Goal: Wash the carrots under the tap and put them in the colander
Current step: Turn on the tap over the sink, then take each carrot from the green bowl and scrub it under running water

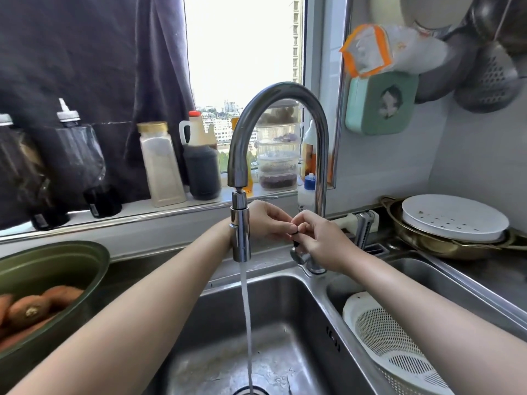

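Carrots (28,312) sit unwashed in the green bowl (57,252) on the desk, left of the sink. The colander (385,337) waits in the right basin. Left grip (268,220) and right grip (322,238) both pinch the black-tipped tap lever (295,233), probably to adjust the running water (246,309).

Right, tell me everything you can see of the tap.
The tap is a shiny chrome gooseneck rising at the back of the double sink, arching left to a cylindrical spray head. Water runs straight down from it into the left basin. The left hand and right hand pinch its black-tipped lever near the base.
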Demonstrator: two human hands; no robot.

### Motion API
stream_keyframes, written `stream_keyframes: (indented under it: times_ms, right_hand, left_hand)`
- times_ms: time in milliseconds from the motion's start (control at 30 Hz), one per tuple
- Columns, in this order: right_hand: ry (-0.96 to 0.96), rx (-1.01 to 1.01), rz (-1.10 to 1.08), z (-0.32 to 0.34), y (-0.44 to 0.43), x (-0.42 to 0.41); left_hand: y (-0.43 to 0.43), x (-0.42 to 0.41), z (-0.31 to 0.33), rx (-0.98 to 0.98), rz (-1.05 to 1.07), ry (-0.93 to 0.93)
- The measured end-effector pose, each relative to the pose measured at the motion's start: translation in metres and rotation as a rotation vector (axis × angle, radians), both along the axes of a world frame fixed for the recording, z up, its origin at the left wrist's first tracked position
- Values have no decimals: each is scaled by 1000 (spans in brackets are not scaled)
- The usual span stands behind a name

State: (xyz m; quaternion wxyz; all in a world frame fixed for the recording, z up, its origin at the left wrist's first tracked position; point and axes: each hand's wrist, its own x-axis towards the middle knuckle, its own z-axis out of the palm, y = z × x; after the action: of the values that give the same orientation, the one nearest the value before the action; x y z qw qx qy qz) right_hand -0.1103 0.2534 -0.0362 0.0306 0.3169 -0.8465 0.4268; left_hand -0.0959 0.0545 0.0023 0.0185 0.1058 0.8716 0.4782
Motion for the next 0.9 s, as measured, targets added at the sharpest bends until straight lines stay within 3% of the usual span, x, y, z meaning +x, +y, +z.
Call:
stream_keyframes:
  times_ms: [167, 367, 600, 900]
  right_hand:
    - [24, 6, -63, 5, 0, 6]
    - [225, -17, -125, 36, -9, 52]
    - [375, 5, 190, 77, -65, 145]
    - [245, 290, 362, 83, -222, 196]
  left_hand:
    - [-7, 8, 1, -61, 32, -58]
    - [-35, 47, 16, -175, 258, -9]
    - [-69, 144, 41, -293, 469, 59]
    - [-178, 263, 57, -660, 722, 5]
